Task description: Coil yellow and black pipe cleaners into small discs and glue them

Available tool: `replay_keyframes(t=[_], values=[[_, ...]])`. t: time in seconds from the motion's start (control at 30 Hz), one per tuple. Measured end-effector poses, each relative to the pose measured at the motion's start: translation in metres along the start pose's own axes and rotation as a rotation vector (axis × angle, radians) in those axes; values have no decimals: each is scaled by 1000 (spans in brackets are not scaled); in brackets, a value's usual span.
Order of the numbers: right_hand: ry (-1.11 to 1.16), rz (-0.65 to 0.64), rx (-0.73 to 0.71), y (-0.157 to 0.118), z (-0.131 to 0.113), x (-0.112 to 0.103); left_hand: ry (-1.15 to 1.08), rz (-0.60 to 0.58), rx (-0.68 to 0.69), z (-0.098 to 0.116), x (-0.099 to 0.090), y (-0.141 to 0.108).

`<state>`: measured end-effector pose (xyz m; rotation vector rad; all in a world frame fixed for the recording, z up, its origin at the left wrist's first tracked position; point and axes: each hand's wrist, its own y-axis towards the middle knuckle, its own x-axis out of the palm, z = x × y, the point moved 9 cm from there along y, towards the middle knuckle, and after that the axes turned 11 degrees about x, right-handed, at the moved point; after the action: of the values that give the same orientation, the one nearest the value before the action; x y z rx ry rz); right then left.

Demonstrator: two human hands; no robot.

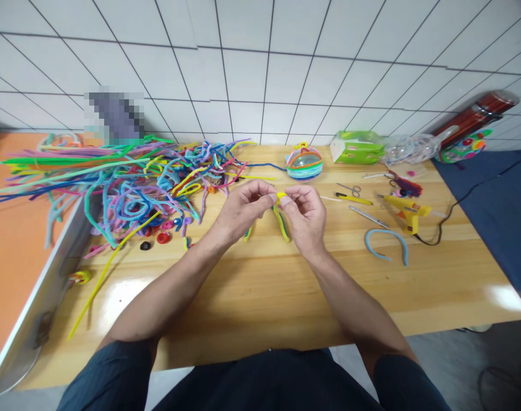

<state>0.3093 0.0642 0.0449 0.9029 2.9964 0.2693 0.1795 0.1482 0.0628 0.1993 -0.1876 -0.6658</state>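
Note:
Over the middle of the table, my left hand [254, 204] and my right hand [304, 217] meet at the fingertips. Both pinch a small piece of bright yellow pipe cleaner [281, 197], its ends mostly covered by my fingers. Just beneath, a pair of yellow-and-green handles [281, 224], which look like those of pliers, rests on the wood, partly hidden by my hands. Behind my hands stands a round ornament [304, 165] wrapped in bands of coloured pipe cleaner, with a clear patch in its side.
A tangled heap of pipe cleaners [157, 182] spreads over the left side. One long yellow pipe cleaner [110, 268] sticks out toward me. On the right lie scissors [353, 190], a yellow cutter knife [355, 198], a corded glue gun [408, 211] and a blue curved pipe cleaner [387, 233].

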Motion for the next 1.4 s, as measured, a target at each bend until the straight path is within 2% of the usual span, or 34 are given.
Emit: replay_keyframes(t=[0.27, 0.63, 0.8, 0.97, 1.2, 1.4], values=[[-10, -26, -8, -2, -1, 4, -83, 107, -9, -5, 4, -6], [-26, -7, -33, -3, -13, 2, -266, 97, -57, -13, 11, -7], [-91, -19, -32, -2, -13, 2, -242, 104, -88, -18, 9, -7], [-23, -68, 1, 0, -6, 4, -229, 110, -102, -21, 8, -7], [-22, -135, 26, 3, -5, 8, -124, 117, -110, -14, 6, -6], [-28, -193, 18, 3, -7, 12, -120, 125, -141, -13, 6, -8]])
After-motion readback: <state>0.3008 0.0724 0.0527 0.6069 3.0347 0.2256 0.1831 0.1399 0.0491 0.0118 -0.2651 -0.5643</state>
